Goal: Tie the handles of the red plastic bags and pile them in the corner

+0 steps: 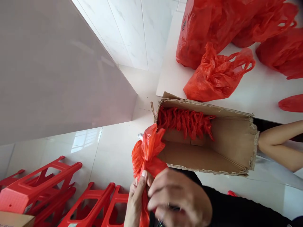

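Pinching a bunched red plastic bag (146,146) between thumb and fingers of the left hand (136,198), with a strip of film trailing below the grip. Curling the fingers of the right hand (182,198) close beside; cannot tell, for the blur, whether clamped on the film or merely near it. Holding the bag before the near left corner of an open cardboard carton (203,156), so hiding that corner; cannot tell if touching.

Looks like gathering or knotting the neck of the bag, judging by the pinch and the folds. Seems to call next for a steady left pinch and a gentle pull with the right, without tearing thin film.

Note, inside the carton, a row of red bundles (187,121) along the far wall from the left end. Note also, by the near edge of the white tabletop (262,85) and towards its left corner, a small red bag (213,80), with a larger red bag (203,34) behind.
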`<move>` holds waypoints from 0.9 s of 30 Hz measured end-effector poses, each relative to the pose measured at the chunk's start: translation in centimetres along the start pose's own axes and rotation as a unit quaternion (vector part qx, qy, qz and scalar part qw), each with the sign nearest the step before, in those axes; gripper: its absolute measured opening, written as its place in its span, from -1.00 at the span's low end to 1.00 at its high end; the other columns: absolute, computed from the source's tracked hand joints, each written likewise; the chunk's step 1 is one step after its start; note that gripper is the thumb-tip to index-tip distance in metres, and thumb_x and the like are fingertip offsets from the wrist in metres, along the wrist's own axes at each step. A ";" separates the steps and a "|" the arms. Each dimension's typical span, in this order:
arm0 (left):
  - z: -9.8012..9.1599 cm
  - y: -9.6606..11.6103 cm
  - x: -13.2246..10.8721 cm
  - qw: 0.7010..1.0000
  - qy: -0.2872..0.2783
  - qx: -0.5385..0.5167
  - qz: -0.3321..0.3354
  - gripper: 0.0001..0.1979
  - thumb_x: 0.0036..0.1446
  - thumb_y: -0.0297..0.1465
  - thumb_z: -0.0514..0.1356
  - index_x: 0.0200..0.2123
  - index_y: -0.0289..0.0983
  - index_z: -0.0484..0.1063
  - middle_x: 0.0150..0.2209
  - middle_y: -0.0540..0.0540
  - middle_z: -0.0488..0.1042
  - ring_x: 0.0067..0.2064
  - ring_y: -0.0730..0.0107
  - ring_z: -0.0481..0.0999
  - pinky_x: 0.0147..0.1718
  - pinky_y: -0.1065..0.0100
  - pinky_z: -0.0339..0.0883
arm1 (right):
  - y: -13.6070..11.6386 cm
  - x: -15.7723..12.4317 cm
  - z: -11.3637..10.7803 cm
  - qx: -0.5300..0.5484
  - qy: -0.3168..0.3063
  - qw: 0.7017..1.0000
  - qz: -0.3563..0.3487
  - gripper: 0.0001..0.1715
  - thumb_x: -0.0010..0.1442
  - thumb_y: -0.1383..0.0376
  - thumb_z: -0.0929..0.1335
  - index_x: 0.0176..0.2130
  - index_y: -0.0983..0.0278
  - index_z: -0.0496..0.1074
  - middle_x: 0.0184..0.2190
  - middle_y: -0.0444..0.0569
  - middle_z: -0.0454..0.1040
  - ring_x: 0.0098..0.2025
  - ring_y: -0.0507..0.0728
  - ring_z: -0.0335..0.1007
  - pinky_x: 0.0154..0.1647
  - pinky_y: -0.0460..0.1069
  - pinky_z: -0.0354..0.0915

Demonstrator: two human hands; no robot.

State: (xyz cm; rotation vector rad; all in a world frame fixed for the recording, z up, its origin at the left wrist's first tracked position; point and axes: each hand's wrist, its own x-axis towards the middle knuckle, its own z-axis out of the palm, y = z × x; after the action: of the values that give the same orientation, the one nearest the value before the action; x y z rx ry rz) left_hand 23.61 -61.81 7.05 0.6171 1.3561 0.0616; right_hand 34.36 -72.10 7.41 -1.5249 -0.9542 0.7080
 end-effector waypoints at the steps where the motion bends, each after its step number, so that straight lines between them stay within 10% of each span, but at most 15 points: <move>1: -0.3 0.2 -0.1 0.999 -0.039 -0.008 -0.011 -0.56 -0.07 -0.10 0.45 -0.62 -0.24 0.35 -0.65 0.07 0.16 -0.64 0.52 0.11 -0.69 0.40 0.09 | 0.9 0.3 -0.8 -0.003 0.027 1.000 0.016 -0.76 0.33 0.35 0.30 -0.04 0.08 0.43 -0.13 -0.07 0.58 -0.06 0.13 0.51 0.03 0.05 0.46; 3: -1.0 0.6 -0.3 0.994 -0.104 -0.017 -0.020 -0.53 -0.03 -0.07 0.42 -0.62 -0.24 0.30 -0.64 0.08 0.13 -0.63 0.53 0.09 -0.67 0.42 0.09 | 3.6 1.3 -1.9 -0.087 0.078 0.990 0.076 -0.56 0.31 0.41 0.27 0.14 0.12 0.34 0.09 0.03 0.47 0.17 0.20 0.35 0.23 0.18 0.32; 7: -2.4 0.7 -1.0 0.992 -0.119 -0.026 0.025 -0.60 0.21 -0.16 0.27 -0.55 -0.26 0.31 -0.56 0.00 0.28 -0.53 0.46 0.25 -0.52 0.40 0.23 | 10.0 3.6 -0.6 -0.239 -0.064 0.967 0.062 -0.23 0.30 0.28 0.31 0.39 0.31 0.02 0.38 0.20 0.12 0.43 0.42 -0.14 0.40 0.46 -0.09; 10: -3.7 0.6 -1.2 0.992 -0.104 -0.026 0.061 -0.65 0.31 -0.22 0.18 -0.50 -0.27 0.35 -0.50 -0.02 0.36 -0.45 0.44 0.33 -0.43 0.41 0.29 | 12.4 4.5 1.6 -0.266 -0.160 0.950 0.023 -0.36 0.30 0.23 0.34 0.30 0.33 0.22 0.25 0.22 0.31 0.34 0.42 0.06 0.41 0.48 -0.20; 13: -4.8 0.6 -1.1 0.992 -0.090 -0.030 0.080 -0.63 0.33 -0.21 0.14 -0.51 -0.25 0.32 -0.57 0.03 0.28 -0.51 0.45 0.33 -0.44 0.40 0.32 | 12.5 4.3 3.1 -0.238 -0.189 0.953 0.020 -0.43 0.23 0.27 0.38 0.20 0.37 0.31 0.04 0.19 0.47 0.15 0.36 0.28 0.41 0.41 -0.11; 19: -4.8 1.2 -1.7 0.993 -0.051 -0.057 0.087 -0.63 0.34 -0.18 0.11 -0.49 -0.24 0.30 -0.63 0.12 0.09 -0.65 0.53 0.16 -0.59 0.40 0.31 | 11.4 2.8 6.0 -0.037 -0.117 0.970 0.211 0.03 0.26 0.21 0.37 0.45 0.35 -0.25 -0.01 0.19 0.48 0.02 0.31 0.42 0.11 0.24 0.34; 27: -6.1 0.4 0.3 0.993 0.055 -0.056 0.083 -0.68 0.21 -0.10 0.26 -0.35 -0.25 0.40 -0.66 0.19 0.01 -0.68 0.62 0.02 -0.70 0.53 0.12 | 8.3 2.2 8.0 0.137 -0.022 0.922 0.360 -0.25 0.32 0.25 0.28 0.37 0.27 -0.08 -0.50 -0.23 0.36 -0.45 0.10 0.35 -0.21 0.07 0.40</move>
State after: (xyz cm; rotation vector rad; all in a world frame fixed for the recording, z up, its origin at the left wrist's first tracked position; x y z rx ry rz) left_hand 18.18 -59.07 6.45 0.6384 1.3953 0.3083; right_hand 30.11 -66.45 -2.02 -1.6011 -0.2720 1.3396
